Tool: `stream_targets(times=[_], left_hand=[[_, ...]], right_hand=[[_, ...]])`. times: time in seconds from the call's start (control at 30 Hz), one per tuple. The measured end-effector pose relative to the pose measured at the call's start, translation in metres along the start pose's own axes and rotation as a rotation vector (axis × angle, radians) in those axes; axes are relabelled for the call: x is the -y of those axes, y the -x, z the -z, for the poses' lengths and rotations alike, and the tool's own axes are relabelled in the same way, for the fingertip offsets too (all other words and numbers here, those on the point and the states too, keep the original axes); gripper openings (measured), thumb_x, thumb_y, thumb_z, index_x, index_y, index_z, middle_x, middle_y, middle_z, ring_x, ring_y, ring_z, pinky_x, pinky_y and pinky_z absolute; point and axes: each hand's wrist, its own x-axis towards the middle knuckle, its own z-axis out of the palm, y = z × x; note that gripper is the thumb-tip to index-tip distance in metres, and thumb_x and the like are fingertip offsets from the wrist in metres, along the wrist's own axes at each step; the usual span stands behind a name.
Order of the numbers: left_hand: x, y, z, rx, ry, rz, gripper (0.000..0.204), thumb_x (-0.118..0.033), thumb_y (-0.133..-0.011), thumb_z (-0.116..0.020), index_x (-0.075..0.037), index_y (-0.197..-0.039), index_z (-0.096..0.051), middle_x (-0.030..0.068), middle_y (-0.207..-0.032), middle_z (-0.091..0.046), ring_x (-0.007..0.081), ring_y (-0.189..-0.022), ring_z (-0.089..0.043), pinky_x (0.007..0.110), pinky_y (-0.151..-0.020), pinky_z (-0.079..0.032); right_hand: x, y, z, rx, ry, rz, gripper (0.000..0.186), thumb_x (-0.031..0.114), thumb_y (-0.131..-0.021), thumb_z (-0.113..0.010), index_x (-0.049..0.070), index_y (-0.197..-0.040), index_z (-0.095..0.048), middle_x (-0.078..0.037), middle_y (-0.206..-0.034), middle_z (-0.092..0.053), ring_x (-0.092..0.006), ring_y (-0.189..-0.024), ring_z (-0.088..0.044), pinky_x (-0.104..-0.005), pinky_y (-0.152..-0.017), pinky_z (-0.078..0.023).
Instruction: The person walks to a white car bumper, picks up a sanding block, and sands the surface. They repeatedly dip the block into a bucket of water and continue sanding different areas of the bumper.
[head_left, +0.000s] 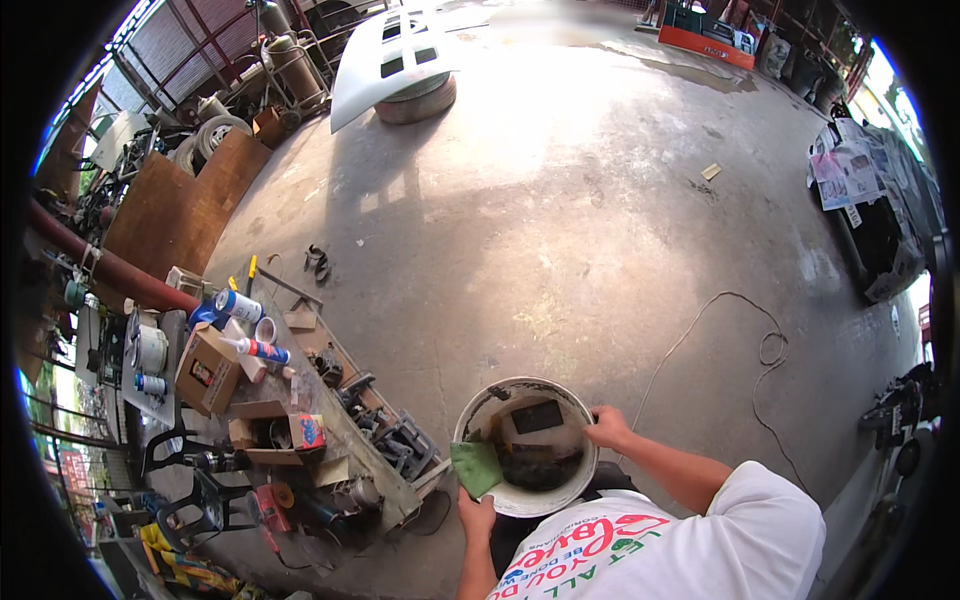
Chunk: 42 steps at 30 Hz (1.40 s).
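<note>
The white bucket (578,482) sits low in the view at about six o'clock, just in front of the person's body, with dark water and a flat rectangular block (535,418) inside it. The right hand (606,428) closes its fingers over the rim at the bucket's three o'clock side, a narrow clamp on the wall itself. The left hand (477,517) sits at the rim's seven o'clock side and pinches the lower edge of a green cloth (476,466) that hangs over the rim; how tightly it holds cannot be told, since the fingers are mostly hidden beneath the cloth. To handle this well, I would judge that the two hands should grip at opposite points of the rim so the load stays level, because the liquid looks ready to slop toward whichever side dips. The cloth is best gathered fully into the palm or dropped inside, lest it slip. The cluttered workbench (300,400) lies close at nine o'clock, and a thin cable (700,320) loops across the concrete floor (560,220) toward two o'clock, both worth keeping away from.
</note>
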Motion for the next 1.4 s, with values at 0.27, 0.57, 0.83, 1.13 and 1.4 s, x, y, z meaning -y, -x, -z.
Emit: stream_targets(times=[0.27, 0.57, 0.83, 1.13, 1.4], left_hand=[[-0.227, -0.231, -0.112, 0.204, -0.054, -0.253, 0.072, -0.019, -0.085, -0.064, -0.009, -0.153, -0.042, 0.0339, -0.107, -0.069, 0.0536, -0.105, -0.065, 0.059, -0.093, -0.052], [-0.442, -0.508, -0.128, 0.308, -0.064, -0.291, 0.077, -0.006, -0.08, -0.056, -0.004, -0.155, -0.041, 0.0358, -0.106, -0.069, 0.0524, -0.102, -0.068, 0.056, -0.093, -0.055], [-0.625, -0.753, -0.12, 0.145, -0.159, -0.283, 0.073, -0.018, -0.089, -0.067, -0.01, -0.157, -0.042, 0.0327, -0.112, -0.07, 0.0502, -0.106, -0.067, 0.055, -0.094, -0.053], [-0.668, -1.063, -0.226, -0.087, -0.322, -0.092, 0.079, -0.009, -0.088, -0.065, -0.019, -0.161, -0.038, 0.0319, -0.118, -0.069, 0.0501, -0.11, -0.066, 0.056, -0.095, -0.052], [-0.558, -1.329, -0.338, -0.202, -0.201, -0.174, 0.081, -0.005, -0.091, -0.062, -0.026, -0.163, -0.032, 0.0251, -0.128, -0.068, 0.0479, -0.116, -0.064, 0.053, -0.098, -0.051]], right_hand=[[0.095, -0.207, 0.166, -0.19, -0.247, 0.018, 0.022, 0.003, -0.075, -0.07, -0.007, -0.093, -0.075, -0.01, -0.079, -0.071, -0.0195, -0.065, -0.066, -0.0346, -0.059, -0.051], [0.278, -0.387, 0.234, -0.156, -0.423, -0.234, 0.029, 0.004, -0.084, -0.068, -0.008, -0.11, -0.068, -0.017, -0.1, -0.073, -0.0299, -0.083, -0.075, -0.0428, -0.072, -0.065], [0.464, -0.659, 0.263, -0.04, -0.491, -0.109, 0.024, 0.01, -0.093, -0.07, -0.008, -0.109, -0.071, -0.016, -0.098, -0.076, -0.0252, -0.084, -0.075, -0.0403, -0.073, -0.063], [0.562, -1.071, 0.161, 0.155, -0.34, -0.16, 0.03, 0.011, -0.091, -0.072, -0.003, -0.117, -0.072, -0.018, -0.102, -0.077, -0.0235, -0.081, -0.074, -0.0372, -0.071, -0.058], [0.581, -1.349, 0.034, 0.243, -0.078, -0.139, 0.033, 0.011, -0.091, -0.073, -0.001, -0.121, -0.07, -0.016, -0.102, -0.077, -0.0261, -0.086, -0.076, -0.0394, -0.073, -0.062]])
